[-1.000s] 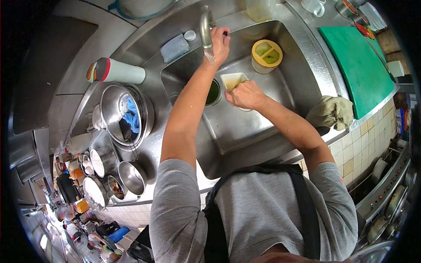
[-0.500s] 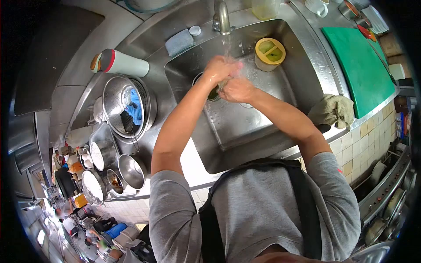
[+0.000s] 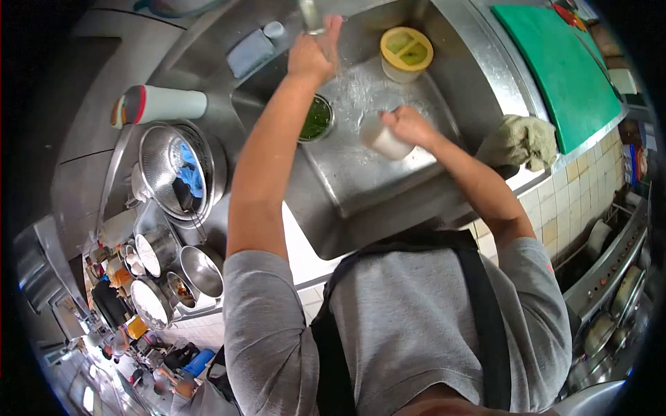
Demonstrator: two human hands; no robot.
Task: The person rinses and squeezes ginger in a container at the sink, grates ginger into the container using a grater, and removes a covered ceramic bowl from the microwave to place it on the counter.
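My left hand [image 3: 313, 57] is raised at the tap [image 3: 310, 15], its fingers stretched upward right beside the spout, holding nothing that I can see. My right hand [image 3: 411, 127] is closed on a whitish cup [image 3: 386, 140], tilted and smeared by motion, over the middle of the steel sink [image 3: 361, 201]. Below my left forearm, a round metal container [image 3: 317, 119] with green leafy contents stands in the sink. At the back right of the basin sits a tub with a yellow divided lid [image 3: 406, 48].
A folded cloth [image 3: 251, 53] lies on the back ledge. Left of the sink are a white bottle [image 3: 172, 104], stacked colanders [image 3: 156, 163] and metal bowls [image 3: 202, 270]. A rag [image 3: 520, 142] hangs on the right edge, near a green cutting board [image 3: 562, 83].
My hands, together under the running water before, have come apart. The left has gone up to the tap; the right has moved right and down with the cup. The view has shifted.
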